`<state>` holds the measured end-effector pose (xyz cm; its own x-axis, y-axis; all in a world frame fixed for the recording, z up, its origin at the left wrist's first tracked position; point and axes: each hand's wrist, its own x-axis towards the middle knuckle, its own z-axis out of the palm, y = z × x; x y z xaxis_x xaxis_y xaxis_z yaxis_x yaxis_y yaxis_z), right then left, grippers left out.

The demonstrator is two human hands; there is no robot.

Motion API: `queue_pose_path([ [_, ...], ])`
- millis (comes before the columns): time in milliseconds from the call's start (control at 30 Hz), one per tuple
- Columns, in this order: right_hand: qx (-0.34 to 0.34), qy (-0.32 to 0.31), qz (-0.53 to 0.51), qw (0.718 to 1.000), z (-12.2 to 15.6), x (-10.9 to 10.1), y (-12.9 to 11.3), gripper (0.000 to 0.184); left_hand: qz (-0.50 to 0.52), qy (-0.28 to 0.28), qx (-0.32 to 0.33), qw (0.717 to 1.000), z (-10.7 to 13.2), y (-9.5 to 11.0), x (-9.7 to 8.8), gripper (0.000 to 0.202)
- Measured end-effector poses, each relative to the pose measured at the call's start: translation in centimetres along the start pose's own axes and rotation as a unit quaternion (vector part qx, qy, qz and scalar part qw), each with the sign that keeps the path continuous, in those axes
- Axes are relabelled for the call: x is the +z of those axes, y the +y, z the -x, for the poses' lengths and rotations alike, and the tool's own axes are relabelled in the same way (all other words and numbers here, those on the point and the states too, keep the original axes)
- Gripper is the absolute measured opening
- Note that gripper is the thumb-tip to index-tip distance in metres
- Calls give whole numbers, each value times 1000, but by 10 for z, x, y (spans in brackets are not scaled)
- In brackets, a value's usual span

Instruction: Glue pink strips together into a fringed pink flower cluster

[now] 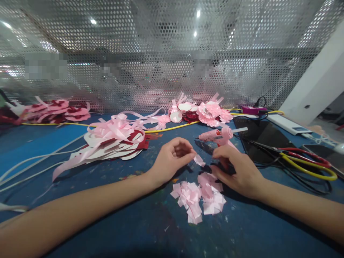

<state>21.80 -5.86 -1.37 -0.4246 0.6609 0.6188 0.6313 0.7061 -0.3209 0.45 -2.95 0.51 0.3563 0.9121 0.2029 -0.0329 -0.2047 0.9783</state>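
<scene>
Blue and paint-flecked, our worktable [80, 215] runs up to a perforated metal screen [161, 53] that closes off the back. Our left hand [172, 157] is curled, thumb and fingertips pressed together on the edge of a small pink ribbon square [199, 160], which hangs just above the table between our two hands. Our right hand [236, 170] lies low just beside it, fingers bent toward something dark underneath; we cannot tell whether it grips anything. Directly below the hands sits a loose heap of cut ribbon squares [199, 199] on the bare tabletop. Just behind our right hand rests a pink glue gun [219, 136], nozzle pointing right. Farther right lie scissors [303, 157] with red and yellow handles, partly over a black tablet [258, 134]. To the left, a pile of looped ribbon bows [113, 136] sits on white card shapes, and finished pink flowers [211, 113] crowd the back edge, where a yellow cable [172, 128] runs along.
</scene>
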Motion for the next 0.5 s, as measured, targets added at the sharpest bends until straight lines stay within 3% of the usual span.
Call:
queue_pose_path([
  [167, 8, -114, -102, 988, 0, 0, -2, 16, 43, -99, -23, 994, 8, 3, 4, 19],
  [300, -64, -77, -114, 988, 2, -1, -3, 6, 32, -105, -38, 993, 8, 3, 4, 19],
  [500, -129, -47, -94, 986, 2, 0, -3, 22, 26, -124, -49, 991, 7, 2, 3, 18],
])
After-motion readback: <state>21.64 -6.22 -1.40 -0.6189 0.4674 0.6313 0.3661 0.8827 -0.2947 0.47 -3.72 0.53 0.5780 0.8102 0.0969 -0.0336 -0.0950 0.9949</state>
